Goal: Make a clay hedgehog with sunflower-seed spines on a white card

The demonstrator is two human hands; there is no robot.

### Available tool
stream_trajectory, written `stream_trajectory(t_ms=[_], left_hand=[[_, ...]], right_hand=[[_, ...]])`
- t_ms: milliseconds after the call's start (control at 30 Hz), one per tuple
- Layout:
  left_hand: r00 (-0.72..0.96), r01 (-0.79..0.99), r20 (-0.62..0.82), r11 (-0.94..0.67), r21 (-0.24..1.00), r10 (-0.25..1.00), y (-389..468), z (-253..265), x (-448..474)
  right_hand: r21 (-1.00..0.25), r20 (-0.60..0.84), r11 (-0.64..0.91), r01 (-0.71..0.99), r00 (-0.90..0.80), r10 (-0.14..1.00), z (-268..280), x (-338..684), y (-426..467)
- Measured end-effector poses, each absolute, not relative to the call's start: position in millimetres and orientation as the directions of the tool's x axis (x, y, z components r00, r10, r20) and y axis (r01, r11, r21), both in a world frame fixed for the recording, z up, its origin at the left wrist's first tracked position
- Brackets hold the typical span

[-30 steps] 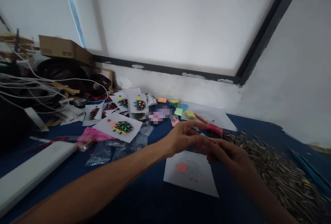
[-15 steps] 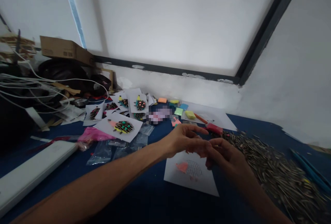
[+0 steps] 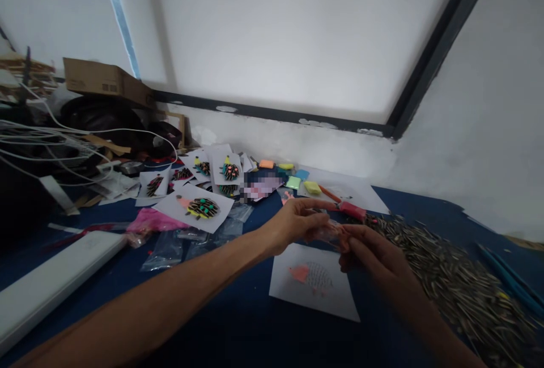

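Observation:
My left hand (image 3: 289, 225) pinches a small clear plastic packet (image 3: 328, 233) between thumb and fingers. Closed on the packet's right end is my right hand (image 3: 380, 252), where a bit of salmon-pink material, like modelling clay, shows at the fingertips. Below both hands lies a white sheet of paper (image 3: 293, 297) with a printed hedgehog, its head covered in salmon pink and its body outlined with spines. Just beyond my left hand, another salmon-pink piece (image 3: 287, 196) lies on the table.
A heap of thin dark sticks (image 3: 450, 277) spreads at the right. Decorated hedgehog sheets (image 3: 199, 207) lie left of centre, with plastic bags (image 3: 164, 252) nearby. Coloured clay blocks (image 3: 313, 187) and a red-handled tool (image 3: 352, 211) sit behind. A long white box (image 3: 63, 283) is at left.
My hands have drawn slightly apart and turned, so the clear packet now shows between them. My left index finger has stretched out further to the right.

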State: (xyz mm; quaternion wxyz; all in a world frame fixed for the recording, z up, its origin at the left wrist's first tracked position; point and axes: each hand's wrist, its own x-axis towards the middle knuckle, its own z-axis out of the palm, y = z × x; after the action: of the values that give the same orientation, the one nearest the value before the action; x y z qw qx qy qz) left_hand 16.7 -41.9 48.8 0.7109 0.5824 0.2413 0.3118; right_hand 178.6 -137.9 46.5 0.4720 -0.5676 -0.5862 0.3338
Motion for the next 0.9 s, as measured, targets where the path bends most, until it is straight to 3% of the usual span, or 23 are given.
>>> stream_trajectory(t_ms=[133, 267, 400, 667, 900], left_hand=[[0.749, -0.161, 0.070, 0.078, 0.984, 0.659, -43.1, 47.1, 16.4], [0.742, -0.161, 0.044, 0.113, 0.981, 0.669, -44.9, 43.9, 19.6], [0.759, -0.119, 0.060, 0.047, 0.992, 0.648, -44.8, 39.5, 22.5], [0.812, -0.134, 0.122, -0.022, 0.991, 0.570, -37.5, 41.0, 18.2], [0.885, -0.012, 0.011, -0.001, 1.000, 0.465, -32.4, 54.2, 8.2]], right_hand=[[-0.959, 0.113, 0.071, 0.275, 0.139, 0.984, 47.6, 177.2, -138.2], [-0.865, 0.233, 0.124, 0.487, 0.171, 0.957, 43.5, 176.5, -138.5], [-0.759, 0.314, 0.163, 0.631, 0.136, 0.939, 40.8, 176.6, -140.1], [-0.846, 0.248, 0.156, 0.511, 0.117, 0.962, 48.2, 178.1, -140.3], [-0.812, 0.269, 0.160, 0.561, 0.117, 0.956, 53.7, 179.7, -136.9]])
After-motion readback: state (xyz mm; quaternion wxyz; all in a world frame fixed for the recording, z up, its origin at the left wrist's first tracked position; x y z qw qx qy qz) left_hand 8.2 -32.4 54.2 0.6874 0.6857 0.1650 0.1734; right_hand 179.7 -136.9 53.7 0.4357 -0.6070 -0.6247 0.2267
